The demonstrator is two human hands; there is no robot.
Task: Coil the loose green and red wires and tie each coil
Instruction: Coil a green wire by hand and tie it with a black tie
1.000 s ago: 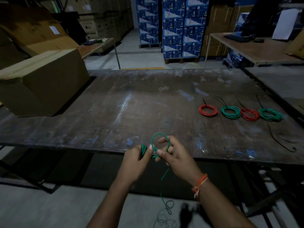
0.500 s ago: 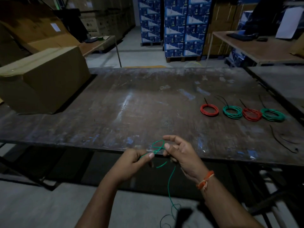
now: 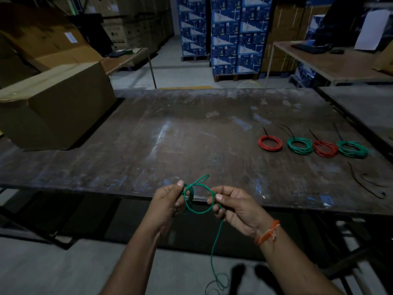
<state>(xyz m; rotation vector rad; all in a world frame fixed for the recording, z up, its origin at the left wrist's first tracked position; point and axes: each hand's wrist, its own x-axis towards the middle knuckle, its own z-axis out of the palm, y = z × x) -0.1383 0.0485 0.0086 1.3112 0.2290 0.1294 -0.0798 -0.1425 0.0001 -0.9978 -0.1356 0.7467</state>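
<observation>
Just in front of the table's near edge I hold a loose green wire. My left hand pinches a small bunch of its loops. My right hand pinches the wire on the other side, and a wide loop hangs between the two hands. The rest of the wire drops from my right hand to the floor. On the table's right side lie tied coils in a row: a red coil, a green coil, a second red coil and a second green coil.
Loose dark ties lie near the table's right front corner. A large cardboard box stands on the worn table at the left. Stacked blue cartons and a second table are behind.
My hands have drawn apart, and the green loop between them has opened wider. More wire has come up off the floor.
</observation>
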